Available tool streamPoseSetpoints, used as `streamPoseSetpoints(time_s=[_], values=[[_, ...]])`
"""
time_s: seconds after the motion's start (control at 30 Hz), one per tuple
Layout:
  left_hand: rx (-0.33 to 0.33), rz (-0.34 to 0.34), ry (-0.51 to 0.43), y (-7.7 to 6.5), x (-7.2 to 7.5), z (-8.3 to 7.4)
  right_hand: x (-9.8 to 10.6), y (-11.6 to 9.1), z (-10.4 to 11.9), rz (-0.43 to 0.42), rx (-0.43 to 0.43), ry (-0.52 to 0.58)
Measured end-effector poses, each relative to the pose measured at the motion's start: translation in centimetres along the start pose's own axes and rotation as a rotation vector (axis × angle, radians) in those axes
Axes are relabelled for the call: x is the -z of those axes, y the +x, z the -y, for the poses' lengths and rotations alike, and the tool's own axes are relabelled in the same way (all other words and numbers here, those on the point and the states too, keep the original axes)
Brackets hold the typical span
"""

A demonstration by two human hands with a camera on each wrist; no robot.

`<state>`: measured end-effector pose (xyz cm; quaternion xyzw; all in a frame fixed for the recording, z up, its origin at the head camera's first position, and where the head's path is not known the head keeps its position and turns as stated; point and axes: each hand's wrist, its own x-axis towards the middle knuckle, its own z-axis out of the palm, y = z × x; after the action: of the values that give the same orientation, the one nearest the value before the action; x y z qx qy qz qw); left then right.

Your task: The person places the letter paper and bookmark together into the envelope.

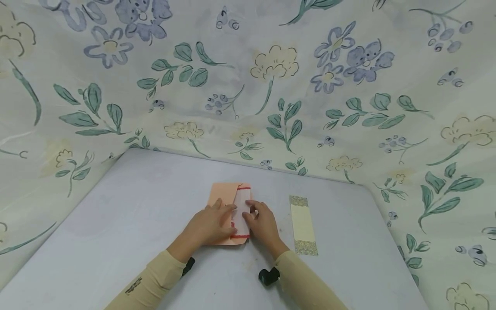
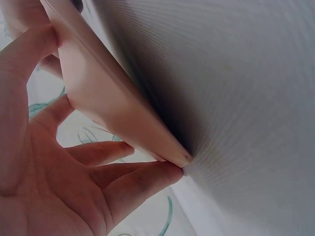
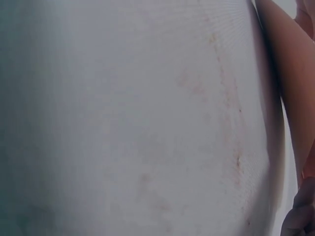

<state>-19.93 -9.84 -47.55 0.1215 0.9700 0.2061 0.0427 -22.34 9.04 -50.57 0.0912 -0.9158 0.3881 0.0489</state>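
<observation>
- The peach folder (image 1: 222,193) lies on the table (image 1: 162,185) between both hands, its long axis running from near to far.
- Along its right side runs a white panel (image 1: 242,204), lengthwise too, with a red band (image 1: 243,188) across each end.
- The left hand (image 1: 211,221) lies over the folder's left part, fingers spread and fingertips reaching the panel's left border (the left wrist view shows them touching the peach surface).
- The right hand (image 1: 265,221) sits at the right edge, thumb and forefinger bent toward the panel; whether they pinch that edge I cannot tell.
- The relation that counts, I judge, is this right edge: it lies just left of the right hand, the nearer one, while the left hand steadies the opposite side.
- As for containers, only the folder might serve as one; its inside is hidden.
- Farther right, apart from the hand, a cream strip (image 1: 303,221) with patterned ends lies lengthwise, slightly slanted.
- Behind the table hangs a floral cloth (image 1: 232,90).
</observation>
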Motion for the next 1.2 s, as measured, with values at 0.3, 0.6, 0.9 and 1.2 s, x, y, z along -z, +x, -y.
streamPoseSetpoints(time_s=[0.3, 0.6, 0.9, 1.2], values=[[0.009, 0.001, 0.007, -0.1, 0.3, 0.1, 0.1, 0.0, 0.6, -0.03, -0.015, 0.029], [0.001, 0.0, 0.011, -0.1, 0.2, 0.4, -0.1, -0.1, 1.0, -0.009, -0.026, 0.016], [-0.005, 0.0, 0.0, -0.1, 0.3, 0.3, -0.5, 0.2, 1.3, -0.006, -0.016, -0.03], [-0.018, 0.0, 0.002, 0.0, 0.2, 0.1, -0.9, 0.3, 1.7, -0.005, -0.015, -0.058]])
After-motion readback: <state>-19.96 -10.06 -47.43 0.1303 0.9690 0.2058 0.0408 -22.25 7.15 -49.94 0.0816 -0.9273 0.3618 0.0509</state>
